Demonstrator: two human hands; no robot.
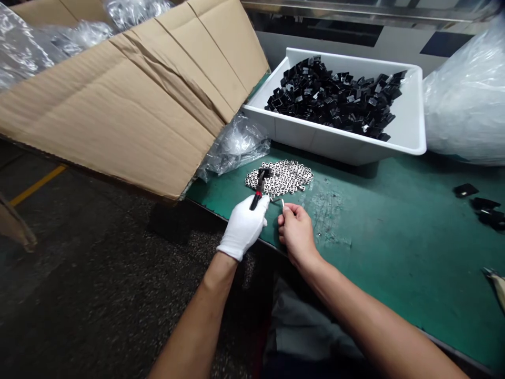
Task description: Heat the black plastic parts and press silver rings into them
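My left hand (242, 226), in a white glove, is closed around a pair of pliers (258, 193) with dark handles and a red band. At the jaws is a small black plastic part (265, 172), over a pile of small shiny metal nuts or rings (290, 178). Close beside it, my bare right hand (296, 229) pinches a thin bent metal rod (283, 203) between thumb and fingers. The rod points toward the gloved hand; whether its tip touches anything there I cannot tell.
Behind the pile stands a white bin (315, 138) of black plastic parts (335, 100). A cardboard box (130, 110) leans in at left, with clear plastic (236, 142) beside it. More black parts (489, 210) and a tool tip (493, 275) lie right on the green table (394, 226).
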